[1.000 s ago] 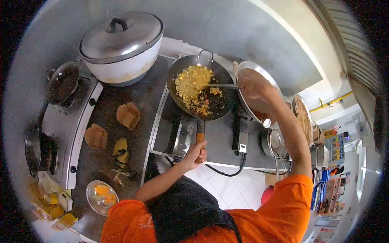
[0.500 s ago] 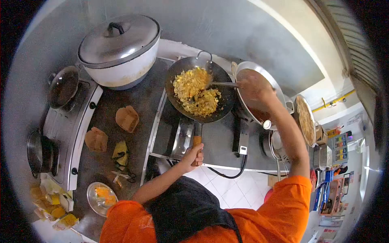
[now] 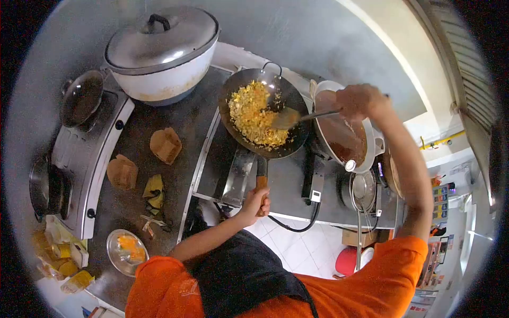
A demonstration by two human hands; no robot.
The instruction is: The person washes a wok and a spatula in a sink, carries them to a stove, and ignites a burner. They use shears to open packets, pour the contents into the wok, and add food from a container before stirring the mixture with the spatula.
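A black wok [image 3: 291,139] full of yellow fried rice [image 3: 253,114] sits on the steel stove. My left hand [image 3: 256,202] grips the wok's wooden handle at the near side. My right hand [image 3: 359,100] holds a long metal spatula [image 3: 297,116] by its handle, above a large pot of brown liquid [image 3: 342,132]. The spatula's blade carries some rice and hovers over the right side of the wok.
A big white rice cooker with a steel lid [image 3: 161,50] stands at the back left. A two-burner stove with dark pans [image 3: 79,100] lies at the left. Brown paper packets [image 3: 165,144], a small steel dish [image 3: 126,252] and yellow packets sit on the dark counter. A cable hangs off the stove front.
My right hand has lifted and moved right, raising the spatula blade out of the rice. The rice has shifted in the wok. My left hand stays on the handle.
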